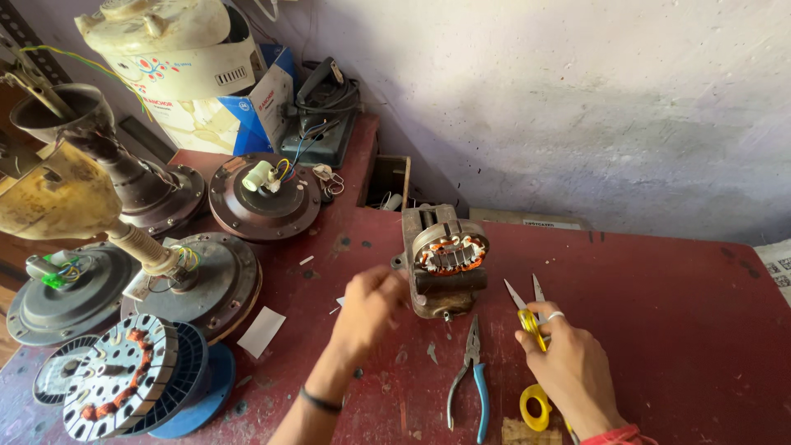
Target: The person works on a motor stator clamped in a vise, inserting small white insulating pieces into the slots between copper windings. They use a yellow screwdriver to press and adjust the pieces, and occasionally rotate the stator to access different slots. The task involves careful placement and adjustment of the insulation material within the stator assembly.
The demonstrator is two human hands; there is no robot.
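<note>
A small motor stator (445, 257) with copper windings sits clamped in a grey bench vise (434, 292) on the red table (659, 330). My left hand (368, 309) rests just left of the vise, fingers curled near its side, and I cannot tell whether it holds anything. My right hand (573, 367) grips yellow-handled scissors (530, 317), blades open and pointing toward the back wall, right of the vise. Blue-handled pliers (470, 375) lie on the table between my hands.
Several ceiling fan motors (264, 194) and a wound stator (124, 375) crowd the table's left side. A cream fan housing (177, 49), a blue-and-white carton (264, 99) and an iron (325, 95) stand at the back. A roll of yellow tape (535, 406) lies near my right wrist.
</note>
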